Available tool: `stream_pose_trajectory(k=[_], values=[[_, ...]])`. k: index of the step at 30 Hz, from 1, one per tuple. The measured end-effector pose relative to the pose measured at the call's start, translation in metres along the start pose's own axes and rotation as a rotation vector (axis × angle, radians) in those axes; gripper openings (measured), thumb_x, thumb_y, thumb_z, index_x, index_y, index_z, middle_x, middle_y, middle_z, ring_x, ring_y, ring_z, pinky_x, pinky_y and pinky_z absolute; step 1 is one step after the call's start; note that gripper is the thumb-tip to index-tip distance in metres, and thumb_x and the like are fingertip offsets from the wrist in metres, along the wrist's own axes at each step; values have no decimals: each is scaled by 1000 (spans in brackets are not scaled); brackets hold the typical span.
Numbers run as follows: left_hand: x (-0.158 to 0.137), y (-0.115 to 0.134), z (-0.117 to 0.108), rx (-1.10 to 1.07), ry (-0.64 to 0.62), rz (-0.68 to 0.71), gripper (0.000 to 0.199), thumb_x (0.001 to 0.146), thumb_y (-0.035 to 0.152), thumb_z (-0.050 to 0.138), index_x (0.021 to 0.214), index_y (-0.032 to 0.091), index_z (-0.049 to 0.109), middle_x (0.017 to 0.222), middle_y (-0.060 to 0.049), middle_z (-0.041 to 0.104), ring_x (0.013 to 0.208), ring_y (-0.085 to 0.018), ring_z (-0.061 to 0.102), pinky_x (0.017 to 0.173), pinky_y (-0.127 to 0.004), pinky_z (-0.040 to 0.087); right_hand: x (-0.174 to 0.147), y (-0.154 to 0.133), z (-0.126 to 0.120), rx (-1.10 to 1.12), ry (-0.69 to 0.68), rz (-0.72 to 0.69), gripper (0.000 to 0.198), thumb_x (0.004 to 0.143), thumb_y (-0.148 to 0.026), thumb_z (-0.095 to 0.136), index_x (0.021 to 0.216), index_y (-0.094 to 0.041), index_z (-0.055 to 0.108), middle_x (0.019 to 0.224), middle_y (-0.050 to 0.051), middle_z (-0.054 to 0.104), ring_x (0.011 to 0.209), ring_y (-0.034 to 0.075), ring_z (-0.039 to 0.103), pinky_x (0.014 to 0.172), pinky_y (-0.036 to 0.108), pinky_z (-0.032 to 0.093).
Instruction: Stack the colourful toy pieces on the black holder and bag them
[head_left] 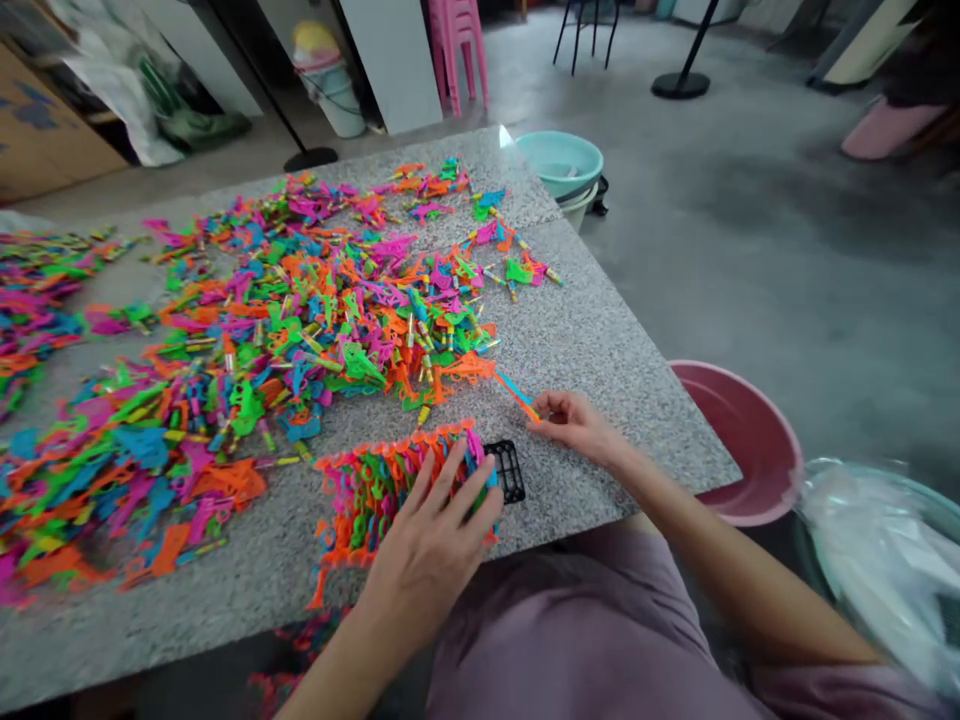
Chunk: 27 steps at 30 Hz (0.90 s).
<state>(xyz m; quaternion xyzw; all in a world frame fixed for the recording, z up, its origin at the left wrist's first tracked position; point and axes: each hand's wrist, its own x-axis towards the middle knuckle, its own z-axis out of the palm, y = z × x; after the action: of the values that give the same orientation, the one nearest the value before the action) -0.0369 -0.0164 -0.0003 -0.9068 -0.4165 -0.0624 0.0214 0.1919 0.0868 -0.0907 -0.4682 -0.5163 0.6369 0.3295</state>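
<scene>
My left hand (442, 520) lies with fingers spread over a tight row of small bright plastic toys (367, 500), standing side by side in pink, green, blue and orange. A black plastic grid rack (510, 470) sticks out at the row's right end. My right hand (574, 425), to the right of the row, pinches a thin orange and blue plastic toy (517, 393), seen nearly edge-on. Its far tip meets or overlaps an orange toy (471, 367) at the pile's edge. The big loose pile of toys (322, 290), some with yellow-banded clear tubes, spreads beyond both hands.
The speckled stone table (600, 330) ends close to my lap. Beside its right edge stand a dark red basin (742, 430) and a tub with clear plastic bags (885, 560). A light blue basin (559, 160) stands by the far corner. More toys (37, 300) lie at left.
</scene>
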Motion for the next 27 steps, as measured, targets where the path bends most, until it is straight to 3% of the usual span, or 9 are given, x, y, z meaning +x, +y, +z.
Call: stream_pose_trajectory(k=[3, 5, 9, 12, 15, 18, 23, 27], values=[[-2, 1, -1, 14, -3, -30, 27, 95, 31, 52, 117, 22, 63, 143, -3, 55, 142, -33, 35, 116, -55, 35, -8, 10, 7, -178, 208, -97, 27, 69, -34, 74, 76, -19, 53, 67, -4, 53, 55, 8, 43, 51, 22, 32], [-1, 3, -1, 23, -14, -32, 28, 95, 31, 52, 118, 21, 63, 142, -4, 55, 142, -34, 35, 115, -56, 36, -15, 13, 11, -229, 256, -90, 27, 68, -30, 73, 76, -20, 49, 65, -5, 50, 55, 9, 44, 50, 21, 34], [4, 5, -4, 37, -3, -14, 27, 96, 29, 50, 116, 18, 64, 139, -7, 58, 141, -35, 37, 112, -57, 40, -28, 13, 25, 73, 74, 15, 33, 74, -35, 67, 97, -22, 47, 76, -4, 56, 52, 10, 53, 48, 24, 47], [8, 6, -5, 42, 23, -23, 25, 96, 27, 50, 113, 16, 64, 136, -9, 60, 140, -35, 38, 111, -57, 42, -29, 13, 40, 237, 22, 61, 30, 77, -38, 66, 97, -22, 49, 74, -3, 59, 55, 12, 61, 52, 27, 54], [8, 7, -5, 34, 8, -34, 27, 96, 28, 49, 115, 16, 64, 138, -10, 58, 142, -35, 35, 112, -57, 41, -20, 16, 55, 241, 41, 75, 32, 70, -37, 73, 91, -21, 54, 77, 0, 64, 58, 15, 65, 47, 24, 51], [6, 7, -4, 22, -47, -54, 28, 96, 29, 50, 119, 18, 63, 143, -9, 54, 144, -34, 31, 115, -55, 37, -10, 19, 62, 177, 40, 4, 27, 72, -36, 73, 88, -20, 58, 75, 0, 65, 58, 14, 62, 50, 24, 49], [2, 7, -2, 3, -59, -83, 29, 94, 30, 53, 120, 20, 62, 145, -7, 52, 145, -33, 29, 118, -55, 33, -6, 16, 47, -117, 124, -207, 13, 81, -30, 63, 85, -19, 61, 81, 2, 64, 68, 14, 57, 62, 26, 46], [1, 7, 1, -13, -39, -75, 29, 94, 29, 53, 119, 19, 62, 143, -7, 54, 145, -32, 29, 118, -53, 32, -13, 12, 25, -226, 142, -248, 10, 80, -27, 62, 81, -19, 56, 78, 1, 58, 67, 13, 51, 58, 25, 40]])
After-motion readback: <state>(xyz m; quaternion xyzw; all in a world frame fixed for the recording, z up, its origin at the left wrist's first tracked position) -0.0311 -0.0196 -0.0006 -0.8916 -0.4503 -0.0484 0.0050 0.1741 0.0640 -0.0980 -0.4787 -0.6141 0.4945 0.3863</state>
